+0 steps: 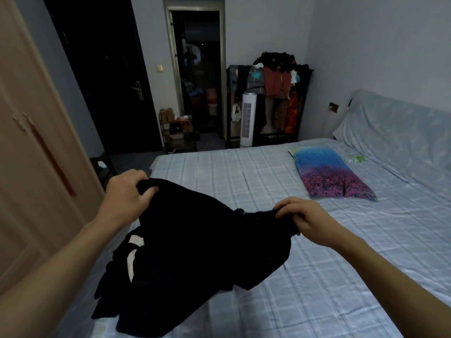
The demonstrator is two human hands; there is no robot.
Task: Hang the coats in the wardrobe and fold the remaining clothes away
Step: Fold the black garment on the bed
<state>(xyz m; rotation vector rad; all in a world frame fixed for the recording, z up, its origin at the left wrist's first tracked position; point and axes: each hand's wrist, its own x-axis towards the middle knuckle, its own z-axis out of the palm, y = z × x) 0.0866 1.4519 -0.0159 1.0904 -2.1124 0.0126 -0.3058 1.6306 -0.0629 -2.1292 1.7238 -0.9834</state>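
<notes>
A black garment (195, 230) is stretched between my two hands above the near corner of the bed (317, 264). My left hand (124, 193) grips its upper left edge, fingers curled over the cloth. My right hand (302, 215) pinches its upper right edge. The garment's lower part drapes onto the bed, over another dark piece with white stripes (133, 254). The beige wardrobe (31, 147) stands at the left with its doors closed.
A colourful pillow (329, 176) lies on the bed's far right. A clothes rack (275, 93) piled with garments and a white tower fan (247, 118) stand by the far wall. A shoe shelf (178, 132) sits beside a dark doorway (197, 76).
</notes>
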